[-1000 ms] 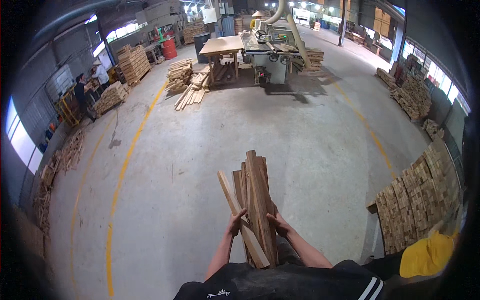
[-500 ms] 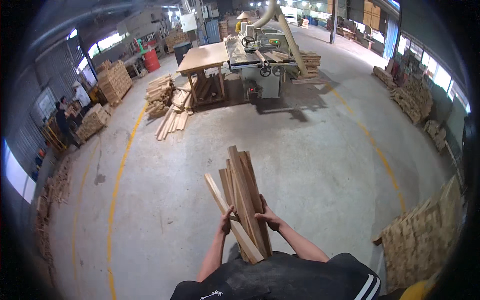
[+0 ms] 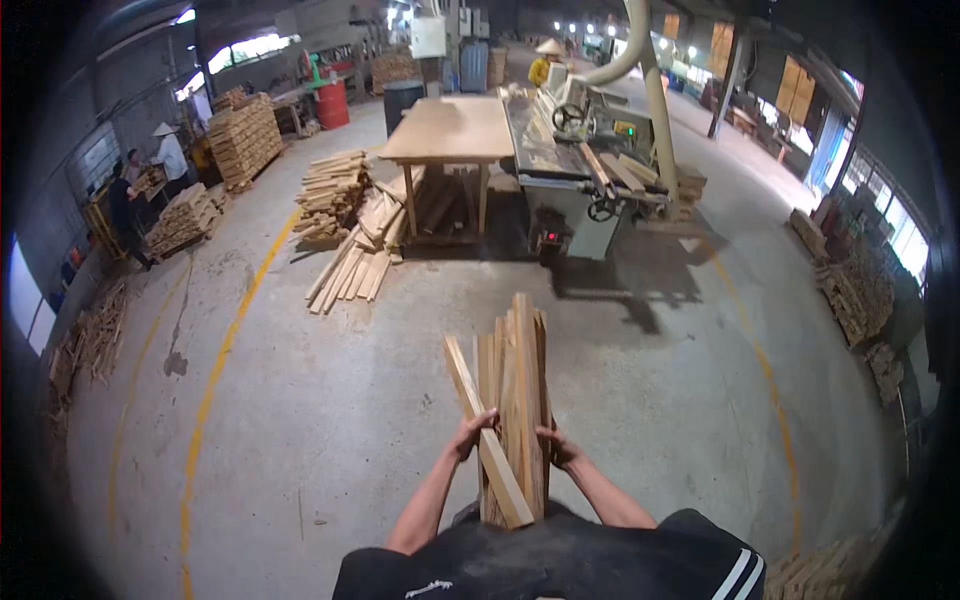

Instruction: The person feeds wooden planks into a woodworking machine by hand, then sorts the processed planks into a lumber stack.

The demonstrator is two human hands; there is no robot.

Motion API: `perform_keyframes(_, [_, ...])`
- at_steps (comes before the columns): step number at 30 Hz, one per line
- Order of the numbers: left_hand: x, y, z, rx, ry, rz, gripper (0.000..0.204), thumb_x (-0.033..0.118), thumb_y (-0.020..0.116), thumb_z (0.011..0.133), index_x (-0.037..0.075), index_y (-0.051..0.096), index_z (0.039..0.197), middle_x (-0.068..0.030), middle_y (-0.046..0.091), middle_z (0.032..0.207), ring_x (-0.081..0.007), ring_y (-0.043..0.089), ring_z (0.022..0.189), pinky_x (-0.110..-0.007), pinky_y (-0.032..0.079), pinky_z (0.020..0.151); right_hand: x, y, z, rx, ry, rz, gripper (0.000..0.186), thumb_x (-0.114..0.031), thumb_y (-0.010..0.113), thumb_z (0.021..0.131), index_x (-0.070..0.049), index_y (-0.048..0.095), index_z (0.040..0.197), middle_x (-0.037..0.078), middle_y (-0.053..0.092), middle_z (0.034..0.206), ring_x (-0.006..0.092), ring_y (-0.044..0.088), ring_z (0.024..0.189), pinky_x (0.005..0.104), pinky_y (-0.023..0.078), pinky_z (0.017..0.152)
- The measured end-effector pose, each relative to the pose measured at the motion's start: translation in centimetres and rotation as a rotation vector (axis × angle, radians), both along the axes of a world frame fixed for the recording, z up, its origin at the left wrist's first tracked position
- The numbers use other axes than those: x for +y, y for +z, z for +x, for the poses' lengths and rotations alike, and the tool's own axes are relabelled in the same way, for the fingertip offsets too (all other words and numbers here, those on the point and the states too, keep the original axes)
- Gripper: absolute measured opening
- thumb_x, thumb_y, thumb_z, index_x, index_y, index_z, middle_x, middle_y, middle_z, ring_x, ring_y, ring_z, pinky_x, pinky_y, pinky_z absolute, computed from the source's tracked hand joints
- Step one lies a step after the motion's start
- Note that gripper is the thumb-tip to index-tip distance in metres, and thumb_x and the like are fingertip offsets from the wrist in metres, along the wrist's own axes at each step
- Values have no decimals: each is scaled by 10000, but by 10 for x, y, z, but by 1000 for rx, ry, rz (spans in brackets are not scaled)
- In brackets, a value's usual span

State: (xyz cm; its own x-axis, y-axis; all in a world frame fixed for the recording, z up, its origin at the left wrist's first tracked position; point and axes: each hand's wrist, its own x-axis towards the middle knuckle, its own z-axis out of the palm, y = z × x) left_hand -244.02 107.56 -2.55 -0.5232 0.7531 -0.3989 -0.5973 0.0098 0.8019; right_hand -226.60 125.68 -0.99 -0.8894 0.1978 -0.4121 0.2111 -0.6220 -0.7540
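Note:
A bundle of long wooden boards [image 3: 518, 400] rests upright, leaning against my dark shirt, with one paler board [image 3: 502, 478] slanting across its left side. My left hand [image 3: 472, 432] is closed on that bundle from the left, thumb over the pale board. From the right, my right hand [image 3: 557, 445] grips the bundle, its fingertips partly hidden behind the wood. Ahead stand a plywood-topped table [image 3: 448, 125] and a grey woodworking machine [image 3: 585, 225] with handwheels and a thick hose.
Loose board piles [image 3: 330, 190] lie left of the table. A co-worker in yellow [image 3: 543, 70] stands behind the machine; others [image 3: 175, 160] work at far left near stacked wood [image 3: 240, 140] and a red drum [image 3: 333, 105]. More wood [image 3: 855, 290] lines the right wall, beside yellow floor lines [image 3: 760, 360].
The table, machine and board piles appear nearer and lower in the picture. The large stack at lower right has mostly slipped out of view. Both my hands keep hold of the bundle.

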Motion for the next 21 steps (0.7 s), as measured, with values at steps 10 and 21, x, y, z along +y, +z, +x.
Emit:
perform_keyframes(10, [164, -27, -288, 20, -7, -5, 599, 498, 712, 882, 49, 671, 1276, -72, 710, 1166, -211, 645, 1104, -363, 479, 1009, 173, -15, -307, 100, 39, 163, 1028, -303, 872, 769, -72, 275, 1574, 90, 467, 1467, 227, 481, 1337, 364, 410, 1104])
perform_keyframes(21, [389, 13, -601, -18, 120, 77, 583, 500, 741, 884, 68, 638, 1262, -31, 677, 1093, -172, 632, 1022, -318, 481, 937, 404, 29, -639, 187, 132, 177, 971, -279, 799, 817, -128, 232, 1590, 91, 409, 1536, 212, 418, 1405, 373, 371, 1141])
